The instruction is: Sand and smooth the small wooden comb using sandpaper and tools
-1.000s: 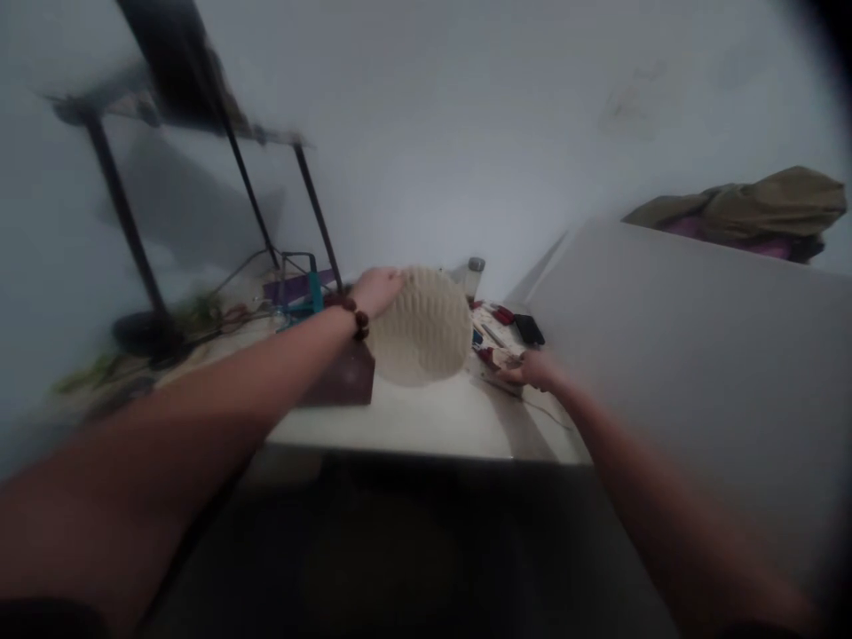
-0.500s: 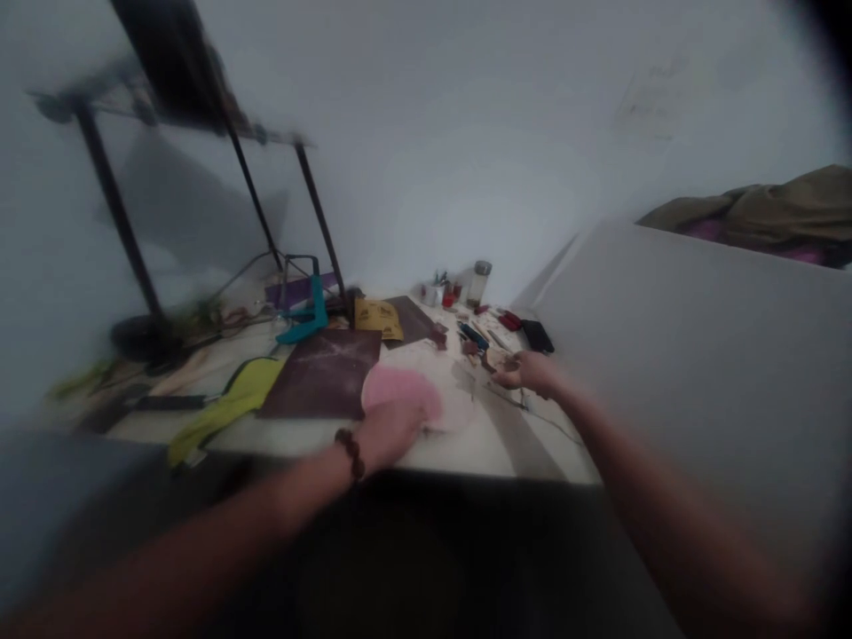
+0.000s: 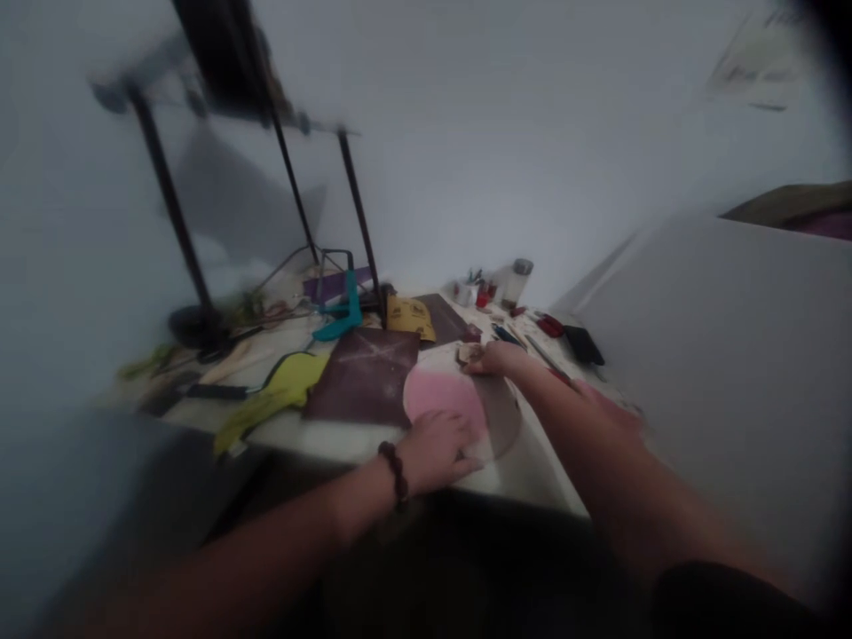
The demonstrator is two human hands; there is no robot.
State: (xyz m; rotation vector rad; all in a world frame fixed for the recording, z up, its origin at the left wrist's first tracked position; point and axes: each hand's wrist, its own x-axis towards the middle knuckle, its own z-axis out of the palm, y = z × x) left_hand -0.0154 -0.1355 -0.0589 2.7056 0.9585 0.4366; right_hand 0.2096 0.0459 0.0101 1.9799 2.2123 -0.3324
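Observation:
My left hand [image 3: 439, 451], with a beaded bracelet at the wrist, lies with its fingers stretched over a pink rounded shape [image 3: 436, 390]. That shape sits on a pale rounded sheet or board [image 3: 439, 358] near the table's front edge. Above the far side of the pink shape, my right hand [image 3: 493, 358] is closed on a small brownish piece [image 3: 467, 355]; blur hides what kind it is. Left of the pink shape lies a dark maroon sheet [image 3: 369, 377], and a yellow sandpaper sheet [image 3: 409, 318] is behind it.
A teal-handled saw frame [image 3: 343, 319], a yellow-green cloth item [image 3: 286, 395] and a black-legged stand [image 3: 166, 195] occupy the left. At the back are a glass jar [image 3: 517, 282] and small containers. Tools and a black flat object [image 3: 584, 344] lie right, beside a pale panel [image 3: 719, 355].
My right hand has moved left from the small tools to the pink shape, with a small brownish piece in its fingers. The left hand stays on the pink shape. The view has shifted.

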